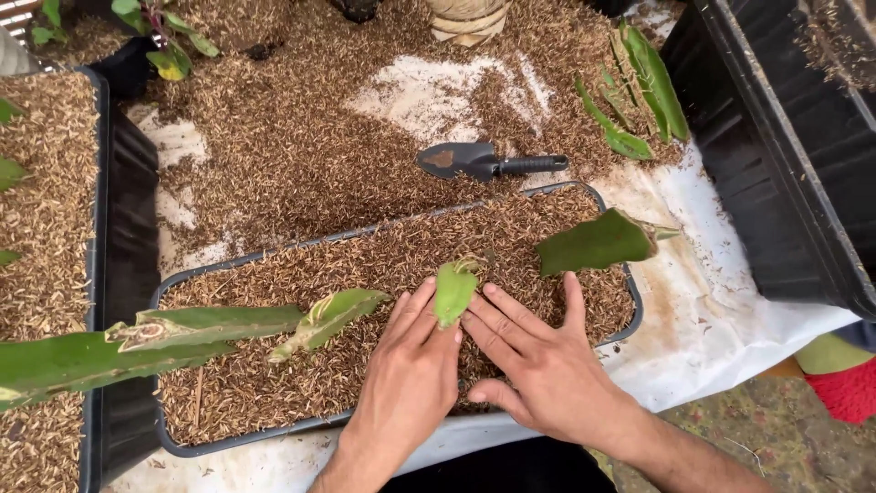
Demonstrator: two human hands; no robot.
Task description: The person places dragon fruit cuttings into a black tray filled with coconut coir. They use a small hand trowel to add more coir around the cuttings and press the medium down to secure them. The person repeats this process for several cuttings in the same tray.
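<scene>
A short green cactus cutting (453, 290) was stood upright in the husk filling of a shallow grey tray (170, 290), near its middle. It was flanked by the left hand (412, 370) and the right hand (538, 356), both laid flat with fingers spread, pressed on the husks (nothing was clasped). Two more cuttings (598, 243) were seen alongside, and a black trowel (484, 161) beyond the tray.

A home gardening spot: husk-filled black trays (630, 315), hand trowel (479, 161), green cuttings (639, 91) on white sheeting (721, 310).
</scene>
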